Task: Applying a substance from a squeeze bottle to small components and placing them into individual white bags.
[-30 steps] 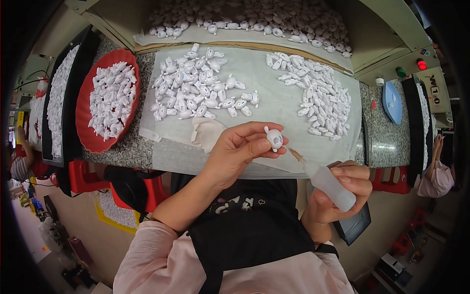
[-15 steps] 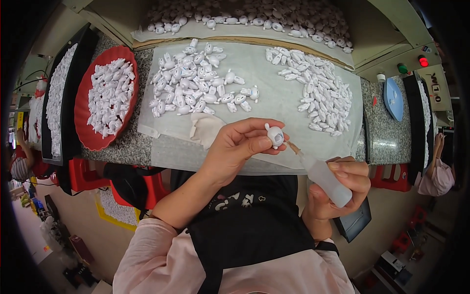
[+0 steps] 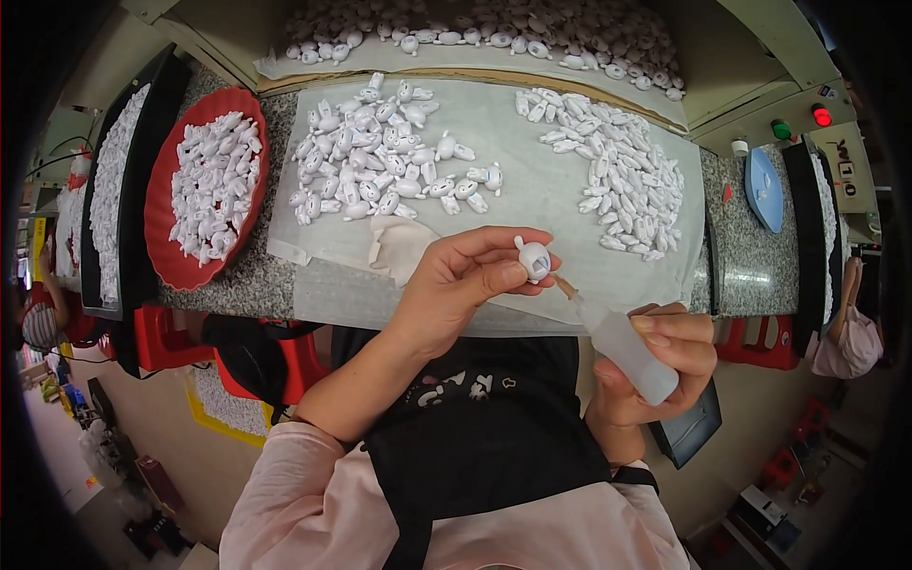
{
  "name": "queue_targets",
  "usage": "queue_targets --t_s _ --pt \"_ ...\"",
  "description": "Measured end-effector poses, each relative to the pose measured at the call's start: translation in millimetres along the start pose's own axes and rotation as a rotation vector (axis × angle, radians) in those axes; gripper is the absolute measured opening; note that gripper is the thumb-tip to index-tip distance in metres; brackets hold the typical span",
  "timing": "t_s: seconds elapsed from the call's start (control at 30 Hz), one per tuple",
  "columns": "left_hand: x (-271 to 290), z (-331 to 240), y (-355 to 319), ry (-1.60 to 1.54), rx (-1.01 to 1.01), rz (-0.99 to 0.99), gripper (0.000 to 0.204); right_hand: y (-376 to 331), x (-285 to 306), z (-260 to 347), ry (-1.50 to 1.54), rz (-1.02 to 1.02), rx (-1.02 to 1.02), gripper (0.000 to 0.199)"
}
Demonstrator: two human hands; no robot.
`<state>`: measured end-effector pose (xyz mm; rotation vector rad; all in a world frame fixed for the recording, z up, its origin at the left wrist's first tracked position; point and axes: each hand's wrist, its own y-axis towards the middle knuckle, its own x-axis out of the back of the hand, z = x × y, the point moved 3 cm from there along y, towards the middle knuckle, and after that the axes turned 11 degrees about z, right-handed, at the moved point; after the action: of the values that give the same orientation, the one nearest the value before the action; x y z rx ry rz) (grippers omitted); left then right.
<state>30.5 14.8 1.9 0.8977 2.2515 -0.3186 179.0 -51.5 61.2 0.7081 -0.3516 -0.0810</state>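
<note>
Between the thumb and fingers of my left hand (image 3: 465, 285) is a small white figurine head (image 3: 534, 257) with a dark-edged recess facing me. My right hand (image 3: 655, 366) grips a translucent squeeze bottle (image 3: 627, 351), tilted so its thin brownish nozzle (image 3: 567, 287) points at the head. The tip is close to the recess; whether it touches I cannot tell. Beyond my hands, a loose pile of white figurine heads (image 3: 370, 157) lies on the paper-covered tabletop. To its right spreads a heap of small white body-like parts (image 3: 622, 180).
A red scalloped tray (image 3: 159, 209) full of white parts stands at the left. A crumpled cloth or paper piece (image 3: 397, 249) lies beyond my left wrist. Along the back runs a shelf (image 3: 456, 66) lined with white figures. A blue dish (image 3: 763, 190) sits at the right.
Both hands hold nearly the same pose. The bottle has shifted very slightly up and to the left, keeping its nozzle by the head.
</note>
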Motion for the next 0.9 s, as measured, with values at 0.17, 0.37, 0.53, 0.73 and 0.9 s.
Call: queue_targets --t_s 0.17,0.37,0.53,0.73,0.9 --pt "1.2 1.2 -0.4 0.010 0.010 0.001 0.033 -1.3 -0.9 -0.7 0.027 0.017 -0.016 0.049" --pt "2.9 1.5 -0.3 0.027 -0.011 -0.022 0.033 -2.3 3.4 -0.9 -0.004 0.008 0.013 0.050" --pt "3.3 1.9 -0.8 0.053 -0.017 -0.022 0.032 -1.7 1.6 -2.4 -0.006 0.004 0.019 0.050" --pt "5.9 2.5 -2.5 0.154 -0.038 -0.045 0.031 -2.0 1.8 0.8 -0.056 0.041 0.000 0.049" --pt "4.6 1.5 -1.5 0.176 -0.073 -0.035 0.031 -2.5 -3.1 2.8 -0.135 0.044 -0.102 0.039"
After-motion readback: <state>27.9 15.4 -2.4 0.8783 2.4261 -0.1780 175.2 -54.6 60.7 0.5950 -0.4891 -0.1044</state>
